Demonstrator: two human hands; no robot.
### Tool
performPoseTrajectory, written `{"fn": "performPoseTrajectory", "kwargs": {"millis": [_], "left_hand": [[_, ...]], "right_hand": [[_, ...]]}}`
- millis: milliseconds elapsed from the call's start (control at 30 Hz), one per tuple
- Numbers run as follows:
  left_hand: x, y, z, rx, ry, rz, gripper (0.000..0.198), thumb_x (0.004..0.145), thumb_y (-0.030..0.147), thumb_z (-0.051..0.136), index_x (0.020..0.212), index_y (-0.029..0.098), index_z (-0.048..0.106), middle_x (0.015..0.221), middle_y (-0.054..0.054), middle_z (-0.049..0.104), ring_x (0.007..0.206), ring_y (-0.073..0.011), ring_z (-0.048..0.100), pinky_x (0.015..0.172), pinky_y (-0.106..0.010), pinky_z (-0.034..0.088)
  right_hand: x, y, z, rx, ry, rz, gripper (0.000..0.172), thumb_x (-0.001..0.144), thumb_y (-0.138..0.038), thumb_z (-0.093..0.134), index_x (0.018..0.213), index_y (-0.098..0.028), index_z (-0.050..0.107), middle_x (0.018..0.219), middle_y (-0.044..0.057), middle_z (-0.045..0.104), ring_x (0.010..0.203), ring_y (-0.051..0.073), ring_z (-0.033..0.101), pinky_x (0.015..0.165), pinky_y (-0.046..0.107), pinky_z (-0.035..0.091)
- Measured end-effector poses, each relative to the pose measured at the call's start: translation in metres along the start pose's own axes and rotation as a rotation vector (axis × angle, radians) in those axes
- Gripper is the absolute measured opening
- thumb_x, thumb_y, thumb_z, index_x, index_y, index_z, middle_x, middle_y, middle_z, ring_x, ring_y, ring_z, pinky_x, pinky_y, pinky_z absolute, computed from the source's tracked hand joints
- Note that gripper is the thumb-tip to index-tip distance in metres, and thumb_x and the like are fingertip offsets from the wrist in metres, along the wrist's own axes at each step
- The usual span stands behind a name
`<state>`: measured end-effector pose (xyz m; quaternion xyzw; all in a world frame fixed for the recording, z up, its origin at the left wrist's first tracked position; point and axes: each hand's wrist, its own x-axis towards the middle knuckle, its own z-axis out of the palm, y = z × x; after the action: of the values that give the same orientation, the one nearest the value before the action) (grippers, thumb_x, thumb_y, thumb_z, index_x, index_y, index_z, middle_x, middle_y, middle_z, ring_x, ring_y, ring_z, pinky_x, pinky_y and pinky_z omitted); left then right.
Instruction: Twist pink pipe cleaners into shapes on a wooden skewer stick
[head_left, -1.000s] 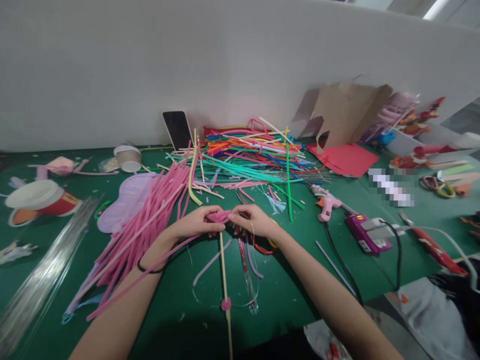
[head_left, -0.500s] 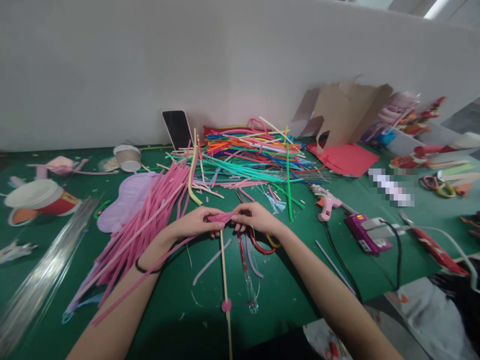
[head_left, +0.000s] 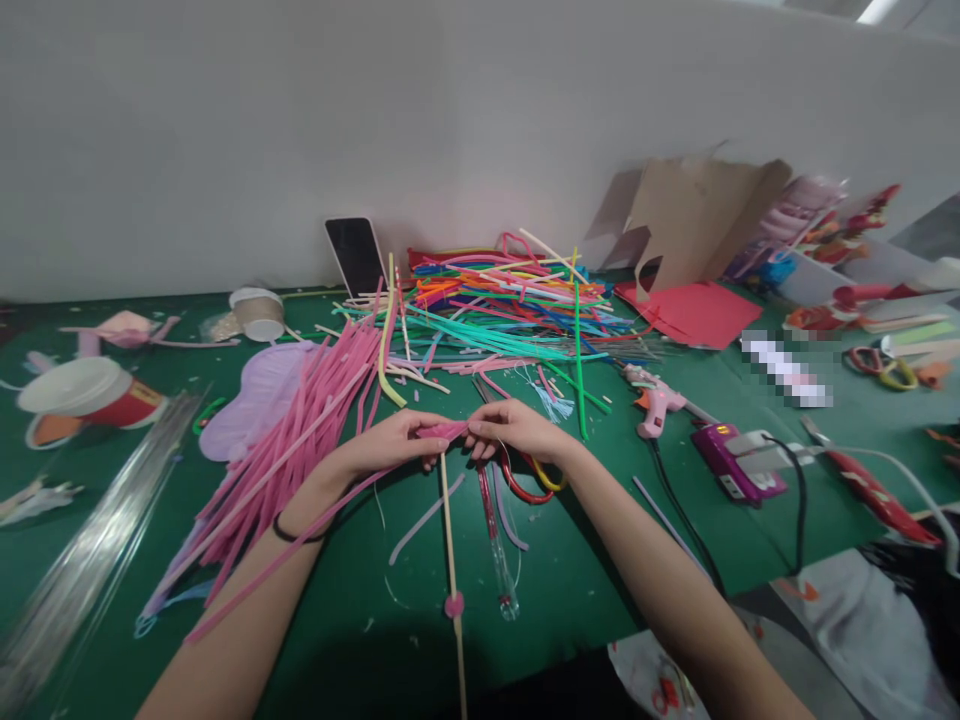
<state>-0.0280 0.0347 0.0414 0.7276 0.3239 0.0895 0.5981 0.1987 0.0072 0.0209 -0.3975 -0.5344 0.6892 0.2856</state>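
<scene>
My left hand [head_left: 397,440] pinches a pink pipe cleaner [head_left: 444,431], bent or folded at the fingers. The fingertips of my right hand [head_left: 510,430] close on its other end. From the left hand a long pink strand trails back over my left forearm. A thin wooden stick [head_left: 450,530] runs from beneath the left fingers toward me, with a small round pink piece [head_left: 454,605] on it. Whether the left fingers grip the stick too is hard to see. Scissors [head_left: 544,485] with red and yellow handles lie partly under my right hand.
Pink pipe cleaners [head_left: 292,440] lie piled at left, and a multicoloured heap [head_left: 510,310] is at the back. A phone [head_left: 355,255] leans on the wall. At right are a pink glue gun [head_left: 658,405], a purple power block [head_left: 731,465] and cables. Wire bundles [head_left: 105,540] lie at far left.
Both hands keep hold of the pink pipe cleaner, the fingers shifting slightly along it. The whole view has moved a little; the right hand's grip looks slightly tighter at the end.
</scene>
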Motion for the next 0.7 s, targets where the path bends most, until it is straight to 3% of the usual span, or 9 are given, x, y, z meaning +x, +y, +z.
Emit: {"fn": "performPoseTrajectory", "kwargs": {"millis": [133, 433, 700], "left_hand": [[0.001, 0.001, 0.002, -0.046, -0.004, -0.009, 0.038, 0.085, 0.045, 0.058, 0.104, 0.013, 0.066, 0.07, 0.0, 0.059, 0.06, -0.0115, 0.052, 0.059, -0.023, 0.04], [0.004, 0.0, 0.003, -0.135, -0.006, -0.033, 0.036, 0.081, 0.043, 0.063, 0.101, 0.013, 0.067, 0.068, 0.0, 0.06, 0.06, -0.0119, 0.055, 0.058, -0.024, 0.042], [0.005, -0.002, 0.003, -0.176, -0.006, -0.069, 0.033, 0.079, 0.046, 0.066, 0.086, 0.013, 0.064, 0.068, 0.0, 0.06, 0.062, -0.0127, 0.058, 0.059, -0.024, 0.047]], "right_hand": [[0.0, 0.0, -0.001, 0.049, -0.001, 0.019, 0.039, 0.078, -0.048, 0.069, 0.085, -0.01, 0.065, 0.079, 0.007, 0.07, 0.068, 0.013, 0.07, 0.064, 0.022, 0.058], [0.001, 0.001, -0.001, 0.175, 0.038, 0.086, 0.041, 0.087, -0.048, 0.059, 0.086, -0.008, 0.067, 0.073, 0.009, 0.07, 0.064, 0.014, 0.07, 0.063, 0.023, 0.058], [0.0, 0.007, 0.016, -0.042, 0.23, -0.031, 0.03, 0.08, -0.044, 0.066, 0.078, -0.014, 0.06, 0.064, 0.002, 0.067, 0.056, 0.013, 0.067, 0.051, 0.022, 0.055]]}}
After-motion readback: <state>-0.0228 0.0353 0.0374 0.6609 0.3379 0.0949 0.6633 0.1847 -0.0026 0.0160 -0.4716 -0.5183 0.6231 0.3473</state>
